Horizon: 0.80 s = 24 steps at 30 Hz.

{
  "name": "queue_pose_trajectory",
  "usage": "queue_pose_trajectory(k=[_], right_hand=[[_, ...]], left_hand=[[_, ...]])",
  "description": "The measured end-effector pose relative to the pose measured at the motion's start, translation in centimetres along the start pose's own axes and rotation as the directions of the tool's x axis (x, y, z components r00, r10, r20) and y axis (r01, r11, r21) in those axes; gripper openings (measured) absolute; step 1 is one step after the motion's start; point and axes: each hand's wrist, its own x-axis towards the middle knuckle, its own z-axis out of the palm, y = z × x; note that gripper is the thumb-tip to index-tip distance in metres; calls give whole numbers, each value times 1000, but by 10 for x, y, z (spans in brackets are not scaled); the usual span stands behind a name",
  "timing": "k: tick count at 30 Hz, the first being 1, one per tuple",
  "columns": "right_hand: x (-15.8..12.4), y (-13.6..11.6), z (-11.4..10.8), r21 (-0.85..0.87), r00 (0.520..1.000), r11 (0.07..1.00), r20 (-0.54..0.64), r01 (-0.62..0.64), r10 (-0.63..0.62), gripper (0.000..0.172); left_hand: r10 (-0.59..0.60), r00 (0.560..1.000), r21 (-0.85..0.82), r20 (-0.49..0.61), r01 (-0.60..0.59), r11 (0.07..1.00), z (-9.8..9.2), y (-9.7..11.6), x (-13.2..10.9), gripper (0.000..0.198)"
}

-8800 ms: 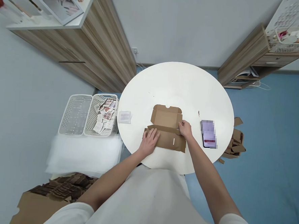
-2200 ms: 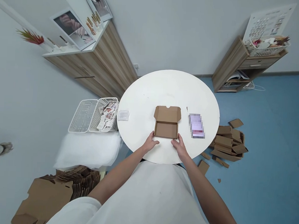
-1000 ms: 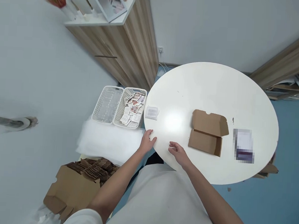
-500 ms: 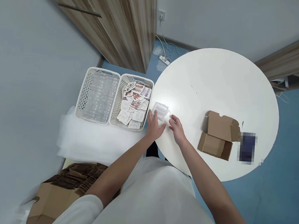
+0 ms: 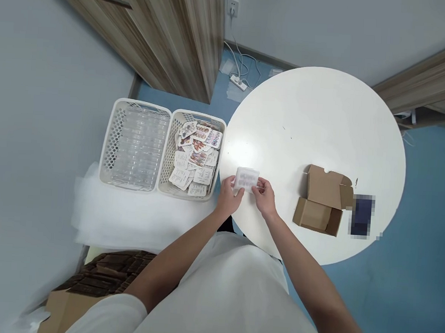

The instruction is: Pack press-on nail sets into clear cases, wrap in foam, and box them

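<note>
Between my two hands is a small rectangular packet [image 5: 247, 180] in a thin, translucent white wrap, with faint pinkish shapes showing through. My left hand [image 5: 229, 196] grips its left edge, thumb at the near corner. On the opposite side, the fingers and thumb of my right hand [image 5: 264, 196] are closed on the right edge. The packet is held over the left part of the round white table [image 5: 315, 122]. What exactly lies inside the wrap is too blurred to tell.
Left of the table, one white basket [image 5: 223, 131] holds many printed cards; another [image 5: 106, 144] holds clear plastic cases. White sheets [image 5: 139, 221] lie in front of them. An open cardboard box [image 5: 317, 212] and a pixelated dark item [image 5: 361, 215] are on the table's right. Folded cardboard [image 5: 106, 275] fills a carton lower left.
The packet has come off the spot near the table's left edge and moved right, now squared up between both hands. My right hand has closed on it. The view has shifted slightly.
</note>
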Motion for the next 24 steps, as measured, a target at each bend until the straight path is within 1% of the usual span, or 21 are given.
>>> queue_pose_trajectory(k=[3,8,11,15,18,20,22,24], right_hand=[[-4,7,-3,-45,1000,999,-9,23,-24,41],[-7,9,-2,-80,998,995,-26,56,-58,38],[-7,11,-3,-107,997,992,-38,68,-73,38],[-6,17,-7,-109,999,993,-37,33,-37,45],[-8,21,-11,-133,1000,991,-26,12,-16,54],[-11,25,-15,-153,1000,988,4,17,-16,57],[-15,30,-18,-150,999,988,40,20,-15,58],[-19,36,-20,-118,996,993,85,15,-5,56]], left_hand=[[-15,1000,-31,-14,14,999,1,-3,0,49],[25,998,-1,64,-25,1000,2,-4,5,43],[25,997,17,73,-26,1000,3,-3,4,43],[9,997,-24,79,-7,1000,7,-3,-1,45],[-30,995,-78,94,38,996,12,-6,-3,42],[-75,994,-135,81,86,987,14,-8,-5,41],[-151,986,-221,68,162,962,16,-10,-8,42],[-236,967,-314,94,254,915,17,-10,-14,43]])
